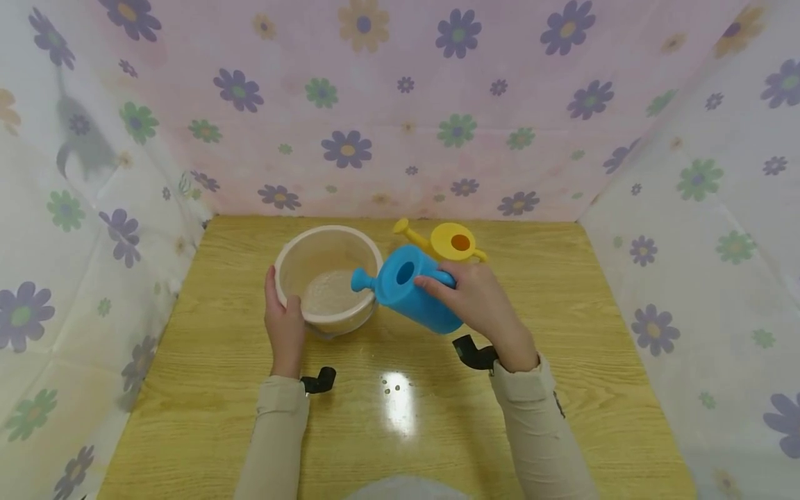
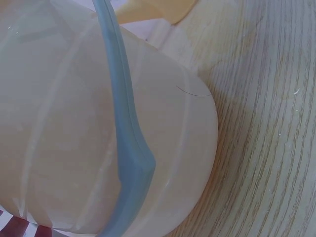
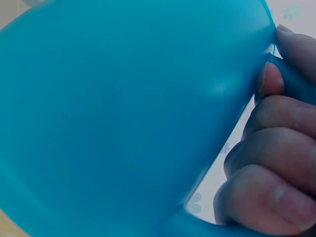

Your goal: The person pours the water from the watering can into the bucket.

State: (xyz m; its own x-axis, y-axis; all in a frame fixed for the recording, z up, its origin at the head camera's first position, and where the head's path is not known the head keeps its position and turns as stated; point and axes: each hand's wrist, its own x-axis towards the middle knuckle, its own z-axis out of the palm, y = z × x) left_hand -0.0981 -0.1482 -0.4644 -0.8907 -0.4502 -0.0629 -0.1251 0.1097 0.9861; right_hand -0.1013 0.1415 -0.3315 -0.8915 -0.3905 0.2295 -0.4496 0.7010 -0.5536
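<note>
My left hand point(image 1: 285, 332) grips the left side of a cream plastic bucket point(image 1: 340, 319), thumb at the rim and fingers along the outer wall. In the left wrist view, the grey-blue bucket handle point(image 2: 123, 98) hangs against the bucket's side. My right hand point(image 1: 484, 298) holds a blue watering can point(image 1: 421, 298) by its handle. Fingers point(image 3: 271, 148) curl round that handle in the right wrist view. The can leans left, and its spout head point(image 1: 361, 280) overlaps the bucket's right rim in the head view.
A yellow watering can point(image 1: 445, 241) stands behind the blue one, its spout pointing left. Several small pellets point(image 1: 396, 387) lie on the wooden table point(image 1: 212, 361) in front. A pale round edge point(image 1: 406, 489) shows at the bottom. Flowered sheets point(image 1: 406, 160) enclose the back and sides.
</note>
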